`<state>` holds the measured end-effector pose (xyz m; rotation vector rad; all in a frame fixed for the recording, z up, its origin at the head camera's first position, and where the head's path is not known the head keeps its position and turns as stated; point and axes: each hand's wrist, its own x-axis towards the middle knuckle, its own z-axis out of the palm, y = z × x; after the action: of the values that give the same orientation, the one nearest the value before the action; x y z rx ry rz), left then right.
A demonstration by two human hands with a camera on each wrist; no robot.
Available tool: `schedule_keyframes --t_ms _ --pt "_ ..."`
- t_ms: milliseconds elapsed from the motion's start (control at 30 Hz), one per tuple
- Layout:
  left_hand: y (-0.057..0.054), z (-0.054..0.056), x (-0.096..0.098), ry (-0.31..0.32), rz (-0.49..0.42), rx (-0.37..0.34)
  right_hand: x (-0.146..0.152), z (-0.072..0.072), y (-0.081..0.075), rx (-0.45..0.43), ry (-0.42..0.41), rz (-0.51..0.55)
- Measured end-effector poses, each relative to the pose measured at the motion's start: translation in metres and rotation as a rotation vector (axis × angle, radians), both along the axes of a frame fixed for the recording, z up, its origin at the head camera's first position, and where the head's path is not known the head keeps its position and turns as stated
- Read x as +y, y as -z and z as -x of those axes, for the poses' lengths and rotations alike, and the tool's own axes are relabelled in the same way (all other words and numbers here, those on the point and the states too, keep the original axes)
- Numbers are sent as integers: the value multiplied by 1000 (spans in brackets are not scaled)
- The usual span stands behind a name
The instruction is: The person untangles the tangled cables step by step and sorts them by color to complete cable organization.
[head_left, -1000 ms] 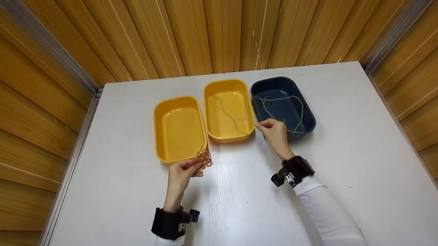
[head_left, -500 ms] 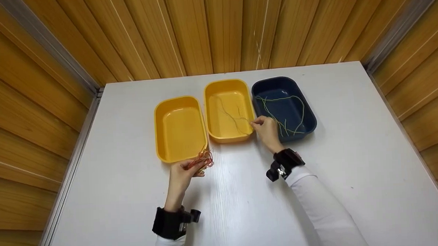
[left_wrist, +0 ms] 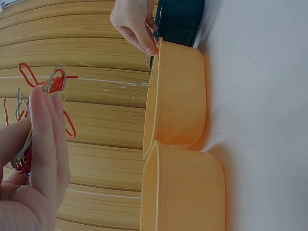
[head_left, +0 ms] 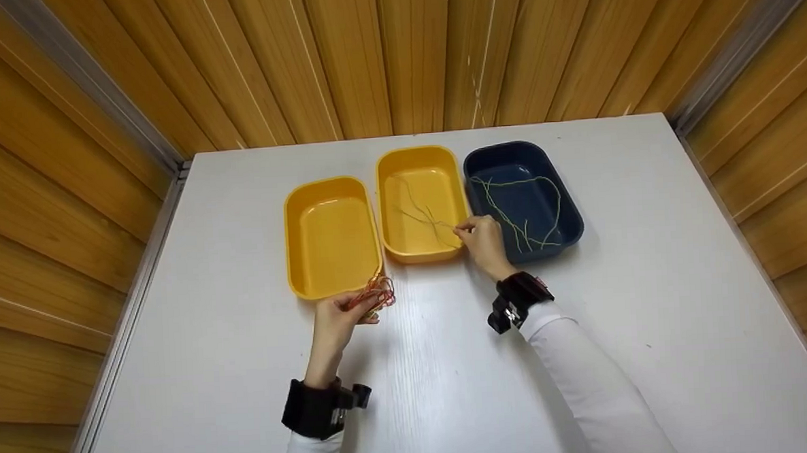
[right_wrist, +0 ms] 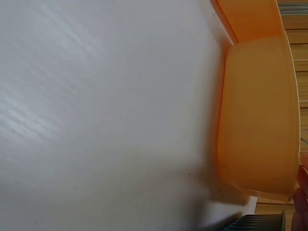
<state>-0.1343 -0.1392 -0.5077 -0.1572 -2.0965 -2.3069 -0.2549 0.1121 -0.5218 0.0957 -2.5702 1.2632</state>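
My left hand [head_left: 332, 318] holds a tangled bundle of red, yellow and grey strings [head_left: 381, 290] near the front right corner of the left yellow bin [head_left: 336, 250]. In the left wrist view, red loops of the bundle stick out past the fingertips [left_wrist: 37, 96]. My right hand [head_left: 486, 247] pinches a thin pale string [head_left: 437, 222] at the right edge of the middle yellow bin [head_left: 420, 258]. The string's free end reaches over that bin, where another thin string [head_left: 412, 193] lies. The right wrist view catches only a few of the right hand's fingers [right_wrist: 303, 180].
A dark blue bin [head_left: 525, 197] right of the middle bin contains yellow-green string [head_left: 557, 192]. All the bins stand side by side on a white table [head_left: 417, 389]. Wood-look panels [head_left: 410, 56] enclose the back and sides. A black camera strap is on each wrist.
My right hand has moved left from the blue bin's edge to the middle yellow bin, bringing the pinched string over it. My left hand and its bundle have hardly moved.
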Motion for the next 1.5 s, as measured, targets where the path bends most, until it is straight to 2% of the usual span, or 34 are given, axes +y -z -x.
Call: schedule_keyframes --t_ms 33,167,200,267,300,333,400,500,533,567,600,700,733,833,933,967,1333,1500 --pt "-9 -2 3 -18 19 -26 0 0 1 12 -9 -8" --pt "-16 -2 6 -41 33 -83 -1 -1 2 35 -38 -44" --pt "-26 -6 9 -61 61 -117 -1 -1 3 33 -44 -50" --pt "-25 -5 10 -64 54 -123 0 -2 3 28 -55 -56" --pt "-8 1 7 -47 31 -98 0 -2 3 25 -59 -57" --pt "3 5 4 -26 4 -63 0 -2 3 23 -63 -56" --pt "4 5 5 -24 -2 -50 1 -3 3 28 -69 -60" --pt "0 5 7 -27 2 -76 3 -5 3 53 -77 -59" --pt "-17 -1 10 -43 25 -114 3 -6 2 65 -81 -58" --pt "-30 -5 14 -58 48 -155 4 -7 2 77 -84 -54" --pt "-35 -5 15 -59 53 -169 4 -8 1 87 -87 -47" --pt "-37 -4 17 -62 53 -187 5 -14 -3 129 -100 -31" --pt "-19 2 15 -50 32 -156 5 -17 -4 145 -102 -27" --pt "-14 4 16 -50 21 -134 4 -27 -10 180 -109 -11" --pt "-15 5 18 -51 23 -148 3 -39 -14 195 -123 13" --pt "-33 -1 22 -64 44 -176 3 -44 -16 194 -130 23" --pt "-37 1 36 -59 51 -207 -4 -88 -36 242 -268 146" --pt "-39 4 47 -16 42 -175 -8 -100 -47 168 -312 190"
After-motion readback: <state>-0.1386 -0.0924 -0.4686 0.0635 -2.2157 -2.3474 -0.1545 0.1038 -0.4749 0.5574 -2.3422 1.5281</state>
